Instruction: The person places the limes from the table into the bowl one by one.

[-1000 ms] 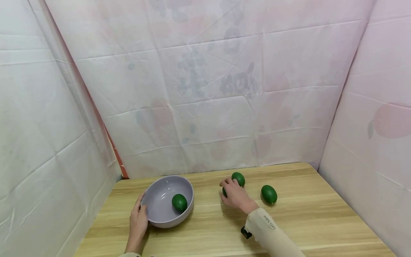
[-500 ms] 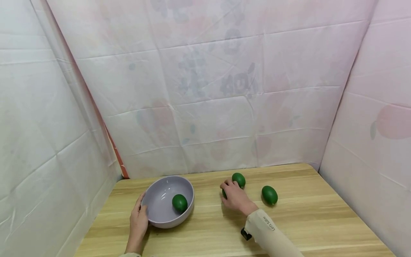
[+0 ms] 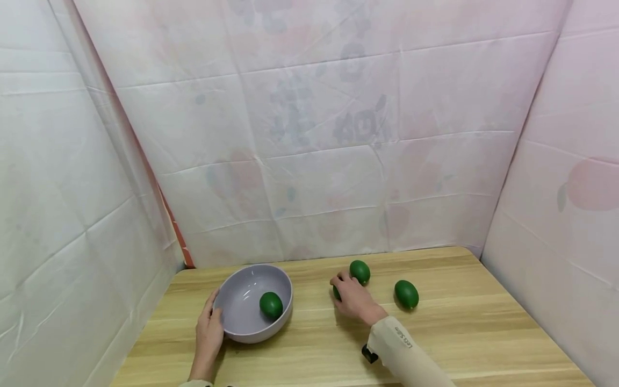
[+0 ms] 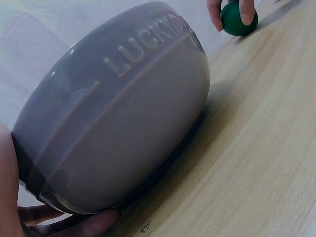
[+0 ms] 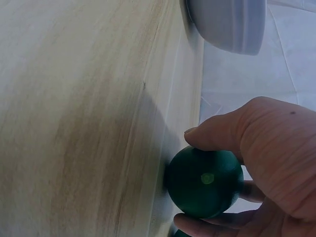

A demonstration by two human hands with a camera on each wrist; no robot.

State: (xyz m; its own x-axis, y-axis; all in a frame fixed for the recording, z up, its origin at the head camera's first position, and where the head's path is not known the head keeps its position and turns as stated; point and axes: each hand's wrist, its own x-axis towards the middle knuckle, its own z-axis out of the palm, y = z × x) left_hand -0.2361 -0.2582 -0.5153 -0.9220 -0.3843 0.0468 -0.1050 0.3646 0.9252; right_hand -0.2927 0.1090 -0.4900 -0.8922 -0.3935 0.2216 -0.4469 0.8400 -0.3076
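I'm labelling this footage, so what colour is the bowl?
The bowl is a pale greyish purple, seen best in the head view.

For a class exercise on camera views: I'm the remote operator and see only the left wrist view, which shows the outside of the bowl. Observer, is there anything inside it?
Observer: Yes. The head view shows a single green fruit lying in the bowl.

Operator: My view shows the right hand pinching a held fruit. Are there others on the table?

Observer: Two more show in the head view: one fruit just beyond the right hand, and a second fruit over to that hand's right.
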